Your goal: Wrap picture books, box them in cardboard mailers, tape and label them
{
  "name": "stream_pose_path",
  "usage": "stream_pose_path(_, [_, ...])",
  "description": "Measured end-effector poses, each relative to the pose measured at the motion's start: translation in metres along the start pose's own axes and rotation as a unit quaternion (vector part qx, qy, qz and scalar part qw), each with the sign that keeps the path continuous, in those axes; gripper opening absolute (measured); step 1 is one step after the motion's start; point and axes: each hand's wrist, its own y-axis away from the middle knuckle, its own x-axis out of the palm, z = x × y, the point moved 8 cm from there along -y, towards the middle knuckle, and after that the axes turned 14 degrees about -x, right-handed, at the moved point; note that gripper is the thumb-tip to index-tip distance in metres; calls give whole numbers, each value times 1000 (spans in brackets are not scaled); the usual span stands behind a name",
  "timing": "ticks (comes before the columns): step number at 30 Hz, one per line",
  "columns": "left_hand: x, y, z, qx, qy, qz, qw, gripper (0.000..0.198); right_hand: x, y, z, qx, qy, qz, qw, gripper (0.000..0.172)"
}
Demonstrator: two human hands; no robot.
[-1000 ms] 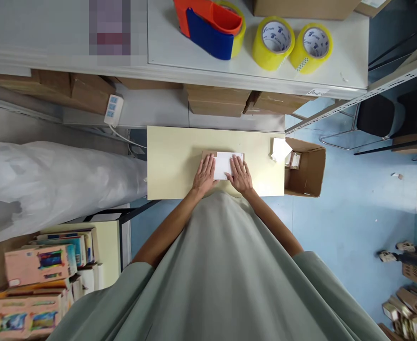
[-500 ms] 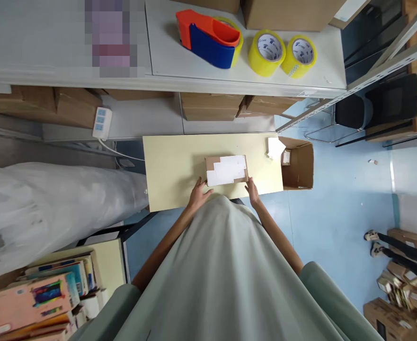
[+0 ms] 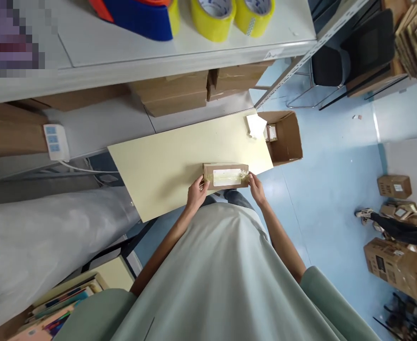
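Observation:
A small brown cardboard box (image 3: 226,166) is held between my two hands at the front edge of the pale yellow table (image 3: 173,151). The side facing me carries a white label (image 3: 227,177) with clear tape running across it. My left hand (image 3: 197,193) grips the box's left end, thumb on the near face. On its right end, my right hand (image 3: 256,188) pinches the corner with thumb and fingers. A few white paper sheets (image 3: 256,126) lie at the table's far right corner.
An open carton (image 3: 289,137) with small boxes inside stands right of the table. Above, a shelf (image 3: 123,57) holds yellow tape rolls (image 3: 213,21) and a blue-and-red tape dispenser (image 3: 140,19). A large plastic-wrapped bundle (image 3: 52,237) lies left. A person's leg (image 3: 400,229) shows at right.
Both hands have closed on the box ends. The box has turned from its face covered with white paper patches to a labelled, taped face. My view has shifted and rotated.

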Motion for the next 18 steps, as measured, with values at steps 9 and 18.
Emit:
stream_pose_path(9, [17,5,-33,-3,-88,-177,980,71,-18,-11,-28,-19,-108,75,991,100])
stream_pose_path(18, [161,31,-112,46,-153,-151,975,60,-169,-7,-78,-30,-186,46,981,85])
